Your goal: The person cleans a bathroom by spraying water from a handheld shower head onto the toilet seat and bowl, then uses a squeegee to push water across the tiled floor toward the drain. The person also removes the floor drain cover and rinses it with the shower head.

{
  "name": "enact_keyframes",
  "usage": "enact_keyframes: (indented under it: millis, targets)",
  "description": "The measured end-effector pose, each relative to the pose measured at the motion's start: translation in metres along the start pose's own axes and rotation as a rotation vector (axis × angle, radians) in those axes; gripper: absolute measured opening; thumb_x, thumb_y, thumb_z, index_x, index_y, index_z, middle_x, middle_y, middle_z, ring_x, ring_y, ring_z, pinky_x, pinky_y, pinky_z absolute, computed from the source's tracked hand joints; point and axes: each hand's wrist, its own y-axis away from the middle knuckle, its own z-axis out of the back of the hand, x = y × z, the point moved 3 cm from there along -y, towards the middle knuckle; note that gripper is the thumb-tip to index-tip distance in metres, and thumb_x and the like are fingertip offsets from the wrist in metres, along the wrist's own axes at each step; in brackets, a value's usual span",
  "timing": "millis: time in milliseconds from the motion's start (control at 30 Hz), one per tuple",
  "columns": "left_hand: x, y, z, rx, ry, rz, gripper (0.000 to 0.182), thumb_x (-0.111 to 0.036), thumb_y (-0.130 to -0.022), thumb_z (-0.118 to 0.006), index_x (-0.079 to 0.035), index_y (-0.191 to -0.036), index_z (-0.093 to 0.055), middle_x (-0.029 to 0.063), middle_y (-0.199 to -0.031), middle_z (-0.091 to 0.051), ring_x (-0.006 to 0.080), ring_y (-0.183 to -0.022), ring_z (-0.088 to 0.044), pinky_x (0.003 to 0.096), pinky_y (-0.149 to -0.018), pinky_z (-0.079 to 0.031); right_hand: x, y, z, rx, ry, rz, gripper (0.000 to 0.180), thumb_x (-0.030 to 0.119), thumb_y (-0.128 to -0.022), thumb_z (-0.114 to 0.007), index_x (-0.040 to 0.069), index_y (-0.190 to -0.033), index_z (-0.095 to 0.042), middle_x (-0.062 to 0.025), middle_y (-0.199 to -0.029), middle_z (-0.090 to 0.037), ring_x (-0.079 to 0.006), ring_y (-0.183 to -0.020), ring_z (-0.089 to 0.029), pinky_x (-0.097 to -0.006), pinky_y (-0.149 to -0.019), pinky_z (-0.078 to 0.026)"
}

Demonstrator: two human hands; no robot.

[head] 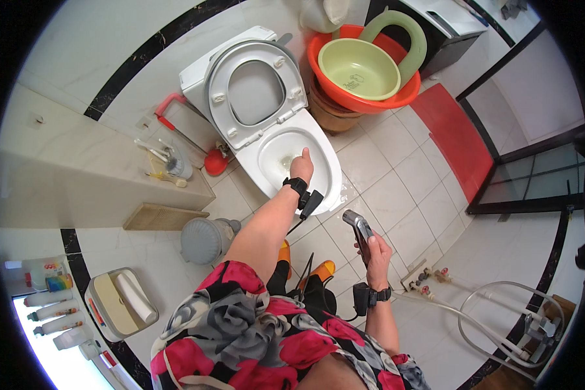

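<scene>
My left hand (302, 167) reaches over the white toilet bowl (327, 187), thumb out. Its other fingers are mostly turned out of sight, so whether they hold anything cannot be told. The seat (218, 109) and lid behind it are raised, and a little water lies at the bottom of the bowl. In my right hand (379, 256) is a chrome hand shower (358, 225), gripped by its handle with the head angled toward the front of the toilet. Both wrists wear black straps with small devices.
Right of the toilet, a green basin (360, 63) sits in a red basin (317, 48) on a brown bucket (339, 122). On the left are a grey bin (202, 241), a red-handled plunger (216, 162) and brushes (174, 165). A hose (468, 312) runs at right; the floor tiles (370, 165) look wet.
</scene>
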Motion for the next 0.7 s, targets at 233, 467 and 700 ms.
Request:
enact_keyframes:
  millis: [233, 467, 700]
  targets:
    - [-0.015, 0.01, -0.006, -0.095, 0.012, -0.076, 0.062, -0.04, -0.091, -0.025, 0.009, -0.075, -0.061, 0.029, -0.077, -0.058, 0.0415, -0.08, -0.056, 0.045, -0.074, -0.043, 0.026, 0.031, 0.025, 0.046, 0.005, 0.042, 0.045, 0.031, -0.085, -0.048, -0.006, -0.109, -0.052, -0.0115, -0.085, -0.061, -0.0172, -0.071, -0.059, -0.0257, -0.061, -0.045]
    - [-0.027, 0.031, 0.0, -0.048, 0.067, -0.082, 0.049, -0.043, -0.089, -0.038, -0.001, -0.07, -0.052, 0.0096, -0.055, -0.047, 0.02, -0.056, -0.049, 0.033, -0.051, -0.04, 0.051, 0.066, 0.059, 0.049, -0.106, 0.088, 0.052, 0.038, -0.083, -0.048, -0.007, -0.109, -0.051, -0.0156, -0.086, -0.061, -0.0201, -0.071, -0.06, -0.0274, -0.061, -0.046]
    - [-0.035, 0.083, 0.009, 0.221, 0.353, 0.063, 0.023, -0.003, -0.08, -0.044, -0.002, -0.103, -0.042, 0.0069, -0.091, -0.047, 0.015, -0.075, -0.052, 0.0245, -0.06, -0.046, 0.079, 0.094, 0.123, 0.041, -0.214, 0.233, 0.058, 0.044, -0.083, -0.046, -0.007, -0.11, -0.047, -0.0188, -0.088, -0.06, -0.0236, -0.069, -0.06, -0.0309, -0.059, -0.048]
